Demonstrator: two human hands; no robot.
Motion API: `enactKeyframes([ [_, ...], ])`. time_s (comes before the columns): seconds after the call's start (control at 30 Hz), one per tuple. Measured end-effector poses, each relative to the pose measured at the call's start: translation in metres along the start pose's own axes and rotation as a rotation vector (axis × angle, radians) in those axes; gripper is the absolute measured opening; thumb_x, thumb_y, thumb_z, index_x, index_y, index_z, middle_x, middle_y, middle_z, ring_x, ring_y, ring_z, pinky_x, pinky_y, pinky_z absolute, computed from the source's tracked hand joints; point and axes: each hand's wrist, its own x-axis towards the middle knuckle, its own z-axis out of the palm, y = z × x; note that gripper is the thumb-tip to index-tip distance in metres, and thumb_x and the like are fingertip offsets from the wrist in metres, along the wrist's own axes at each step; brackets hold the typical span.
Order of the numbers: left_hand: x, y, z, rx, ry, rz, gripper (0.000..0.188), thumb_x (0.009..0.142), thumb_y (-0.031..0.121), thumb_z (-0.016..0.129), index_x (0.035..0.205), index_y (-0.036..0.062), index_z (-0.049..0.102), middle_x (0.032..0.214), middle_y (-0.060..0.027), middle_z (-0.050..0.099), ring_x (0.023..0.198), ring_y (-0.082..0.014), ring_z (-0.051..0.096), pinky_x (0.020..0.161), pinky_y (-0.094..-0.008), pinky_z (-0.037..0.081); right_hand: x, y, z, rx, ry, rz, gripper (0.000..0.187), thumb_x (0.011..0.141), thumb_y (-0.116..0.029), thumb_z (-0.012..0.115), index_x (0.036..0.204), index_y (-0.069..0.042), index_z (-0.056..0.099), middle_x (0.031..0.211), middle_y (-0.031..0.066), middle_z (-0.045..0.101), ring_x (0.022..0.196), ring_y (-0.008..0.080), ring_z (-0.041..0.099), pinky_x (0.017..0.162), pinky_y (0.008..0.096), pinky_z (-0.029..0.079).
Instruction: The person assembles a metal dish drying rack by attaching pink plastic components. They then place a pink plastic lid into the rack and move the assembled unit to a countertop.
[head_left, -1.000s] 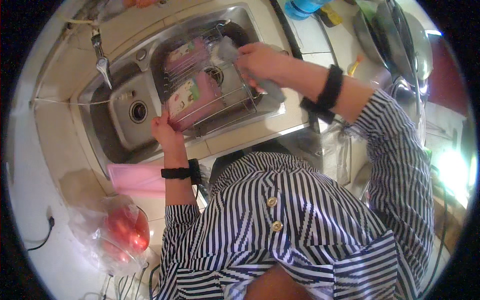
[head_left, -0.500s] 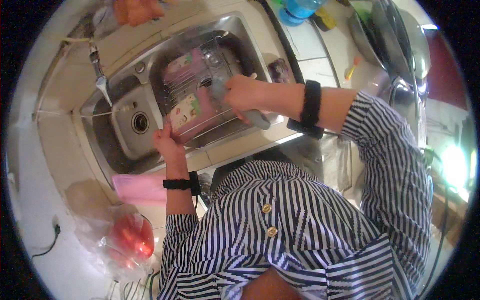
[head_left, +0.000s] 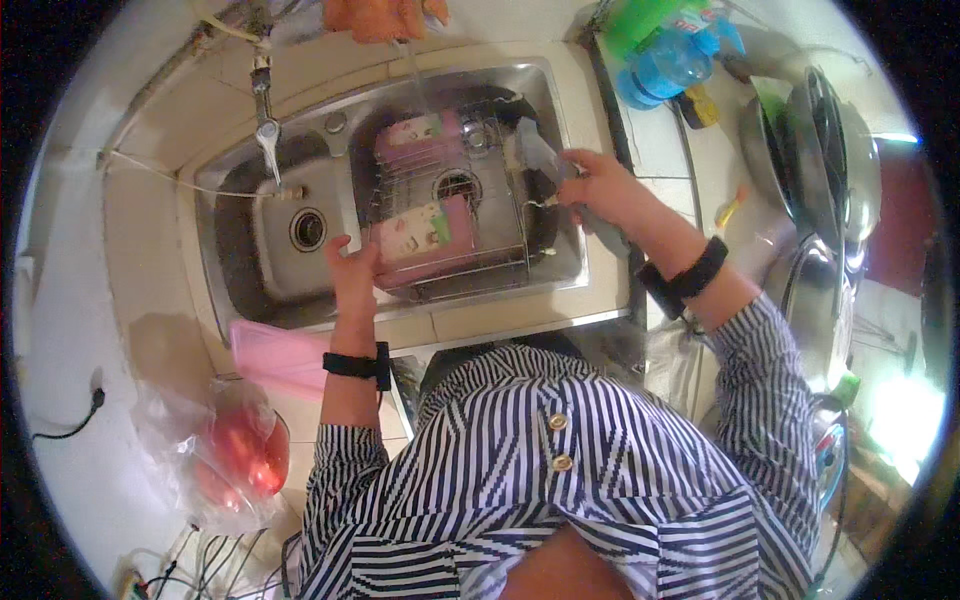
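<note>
A wire rack lies in the right basin of the steel sink. My left hand grips its left edge near the front corner, fingers curled at the wires. Pink pieces with a white printed pattern show at the rack: a far piece and a near piece. My right hand is closed around a long grey object over the basin's right rim. One end points to the far left and the other sticks out below my palm; its exact kind is unclear.
The tap hangs over the left basin. A pink tray and a bagged red object are at the left. Beyond the sink lies an orange cloth. At the right are a blue bottle and metal pans.
My right hand has drawn back from over the rack to the right with the grey object. My left hand stays at the rack's corner. The view has shifted a little.
</note>
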Motion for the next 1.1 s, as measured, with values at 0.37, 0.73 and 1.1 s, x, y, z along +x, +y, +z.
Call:
enactKeyframes([
  [0.37, 0.028, 0.057, -0.001, 0.068, -0.561, -0.236, 0.034, 0.08, 0.02, 0.069, 0.105, -0.0007, 0.06, 0.095, -0.0082, 0.064, 0.083, -0.0167, 0.062, 0.077, -0.0301, 0.051, -0.017, 0.022, 0.019, 0.195, 0.093, -0.044, 0.056, 0.077, -0.007, 0.057, 0.128, 0.008, 0.041, 0.063, 0.0063, 0.054, 0.051, 0.0142, 0.052, 0.045, 0.0278, 0.042],
  [0.73, -0.009, 0.096, 0.018, 0.316, -0.493, 0.045, 0.025, 0.083, 0.013, 0.064, 0.105, 0.0004, 0.062, 0.092, -0.0044, 0.063, 0.081, -0.0125, 0.058, 0.071, -0.0249, 0.047, -0.022, 0.044, 0.032, 0.265, 0.123, -0.055, 0.057, 0.076, -0.004, 0.054, 0.13, 0.006, 0.039, 0.062, 0.0078, 0.054, 0.048, 0.0152, 0.052, 0.044, 0.0286, 0.041],
  [1.1, -0.042, 0.154, 0.057, 0.632, -0.474, 0.401, 0.021, 0.078, 0.011, 0.062, 0.096, 0.0003, 0.065, 0.085, -0.0101, 0.067, 0.078, -0.0186, 0.062, 0.071, -0.0301, 0.048, -0.022, 0.054, 0.044, 0.367, 0.144, -0.065, 0.058, 0.075, -0.003, 0.056, 0.13, 0.006, 0.039, 0.062, 0.0075, 0.055, 0.048, 0.0158, 0.052, 0.043, 0.0291, 0.041],
])
